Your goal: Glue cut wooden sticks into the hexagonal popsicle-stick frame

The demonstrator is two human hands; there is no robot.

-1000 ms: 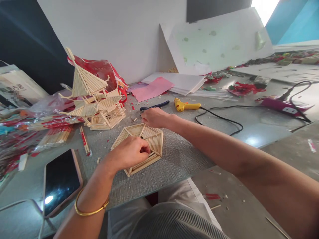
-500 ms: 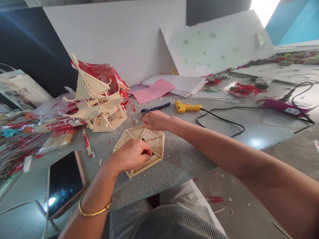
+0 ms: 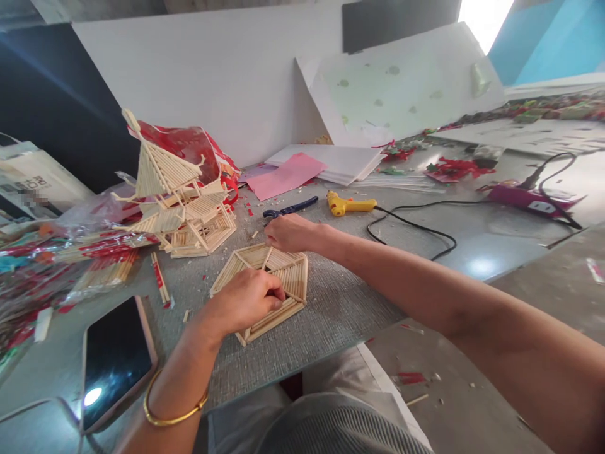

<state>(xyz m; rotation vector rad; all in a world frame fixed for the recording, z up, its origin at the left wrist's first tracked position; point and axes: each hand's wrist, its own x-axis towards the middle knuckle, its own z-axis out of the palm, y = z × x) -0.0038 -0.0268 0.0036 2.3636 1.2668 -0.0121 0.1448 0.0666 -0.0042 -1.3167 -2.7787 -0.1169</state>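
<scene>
A flat hexagonal panel of thin wooden sticks (image 3: 293, 277) lies on the grey table in front of me. My left hand (image 3: 248, 296), with a gold bangle at the wrist, rests over its left and middle part. Its fingers are curled into a pinch near the panel's front section; what they hold, if anything, is hidden. My right hand (image 3: 286, 232) is at the panel's far edge, fingers curled down and closed on something I cannot make out. Just beyond it lie dark blue pliers (image 3: 297, 207). A yellow glue gun (image 3: 352, 205) rests to their right.
A tiered stick pagoda (image 3: 184, 211) stands at the back left by a red bag (image 3: 189, 148). A phone (image 3: 118, 356) lies at the left, near bagged sticks (image 3: 106, 274). Pink paper (image 3: 286, 176) lies behind the pliers. A black cord (image 3: 420, 224) leads to a purple power strip (image 3: 527, 200).
The view has shifted slightly, so everything sits a little further left and lower. Both hands keep nearly the same pose over and beside the panel.
</scene>
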